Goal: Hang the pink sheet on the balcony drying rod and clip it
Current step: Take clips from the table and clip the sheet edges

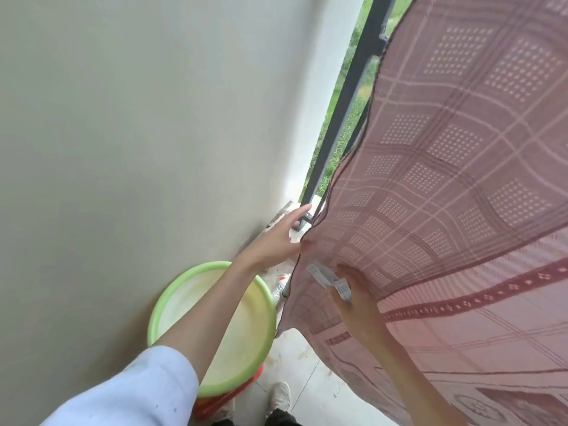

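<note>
No brand or writing is legible anywhere; a small label on a clear bottle point(281, 287) below the left hand is showing only a blur. The pink checked woven sheet point(461, 179) is hanging spread to the right of both hands, its long dark-hemmed edge running diagonally from upper right down to lower left. The left hand point(276, 241) is reaching forward, its fingers mostly straight, the thumb apparently pinching the sheet's edge. The right hand point(356, 299) is pressing against the cloth while gripping white plastic clothes pegs point(330, 279). A lime-green round plastic basin point(215, 327) is sitting beneath the left forearm.
</note>
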A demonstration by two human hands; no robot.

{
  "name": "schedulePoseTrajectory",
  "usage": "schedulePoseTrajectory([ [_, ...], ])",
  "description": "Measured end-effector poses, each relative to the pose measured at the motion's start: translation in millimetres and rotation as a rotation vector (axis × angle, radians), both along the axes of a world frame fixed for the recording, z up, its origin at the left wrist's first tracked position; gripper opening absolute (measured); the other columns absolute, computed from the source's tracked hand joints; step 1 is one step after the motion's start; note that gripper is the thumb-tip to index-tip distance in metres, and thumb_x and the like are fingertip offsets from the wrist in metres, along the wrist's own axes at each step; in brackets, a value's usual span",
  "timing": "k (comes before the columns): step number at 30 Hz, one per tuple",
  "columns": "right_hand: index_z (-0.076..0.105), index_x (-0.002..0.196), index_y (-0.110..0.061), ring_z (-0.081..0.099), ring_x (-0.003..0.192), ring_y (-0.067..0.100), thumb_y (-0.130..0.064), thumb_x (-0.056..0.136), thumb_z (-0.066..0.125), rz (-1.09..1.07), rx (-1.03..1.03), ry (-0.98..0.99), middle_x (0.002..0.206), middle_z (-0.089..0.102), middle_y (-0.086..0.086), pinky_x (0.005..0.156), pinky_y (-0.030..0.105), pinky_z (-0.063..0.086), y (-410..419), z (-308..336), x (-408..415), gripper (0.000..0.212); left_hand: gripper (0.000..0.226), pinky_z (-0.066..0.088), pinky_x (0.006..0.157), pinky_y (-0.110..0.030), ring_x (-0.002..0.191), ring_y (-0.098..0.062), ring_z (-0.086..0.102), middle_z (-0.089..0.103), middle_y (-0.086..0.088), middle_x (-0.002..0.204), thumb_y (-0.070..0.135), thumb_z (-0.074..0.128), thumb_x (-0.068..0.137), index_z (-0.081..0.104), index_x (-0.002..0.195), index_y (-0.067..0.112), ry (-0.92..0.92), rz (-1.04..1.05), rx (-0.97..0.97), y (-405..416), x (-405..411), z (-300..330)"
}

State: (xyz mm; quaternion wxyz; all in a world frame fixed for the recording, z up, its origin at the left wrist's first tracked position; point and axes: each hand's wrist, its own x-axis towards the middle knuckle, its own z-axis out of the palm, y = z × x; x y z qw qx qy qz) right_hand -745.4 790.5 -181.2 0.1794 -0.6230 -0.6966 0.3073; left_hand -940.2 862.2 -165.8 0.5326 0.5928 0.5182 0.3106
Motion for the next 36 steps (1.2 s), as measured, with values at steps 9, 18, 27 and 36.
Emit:
schedulePoseTrajectory([
  [9,0.051,0.123,-0.005,0.039,0.128,0.019,-0.014,0.092,0.053,-0.174,0.026,-0.037,0.134,0.044,0.007,0.104,0.022,0.027,-7,-3,-20,0.033,0.056,0.041,0.103,-0.043,0.123,-0.015,0.048,0.054,0.0,0.13,0.005,0.069,0.077,0.049,0.125,0.026,-0.05,-0.439,-0.017,43,2,8],
  [18,0.053,0.119,-0.015,0.057,0.082,0.021,-0.026,0.092,0.052,-0.373,-0.136,0.046,0.103,0.057,0.004,0.066,0.031,0.046,-9,-5,-47,0.029,0.024,0.052,0.088,-0.041,0.077,-0.014,0.065,0.069,0.003,0.077,0.004,0.072,0.073,0.068,0.069,0.027,-0.036,-0.259,0.097,53,-19,-7],
  [27,0.065,0.091,-0.002,0.062,0.059,0.009,0.002,0.085,0.057,-0.783,-0.437,1.205,0.074,0.065,0.009,0.053,0.015,0.048,-8,-2,-100,0.011,0.012,0.054,0.085,-0.038,0.073,-0.008,0.068,0.071,0.007,0.073,0.015,0.073,0.075,0.071,0.072,0.027,-0.059,-0.169,0.039,44,-40,-2],
  [36,0.053,0.094,0.0,0.06,0.051,0.011,-0.01,0.091,0.047,-0.838,-0.568,1.727,0.077,0.068,0.017,0.044,0.015,0.044,-8,-11,-138,0.012,0.009,0.049,0.094,-0.041,0.087,-0.016,0.068,0.074,0.002,0.077,0.024,0.077,0.069,0.072,0.063,0.026,0.051,-0.242,-0.072,48,-40,16],
])
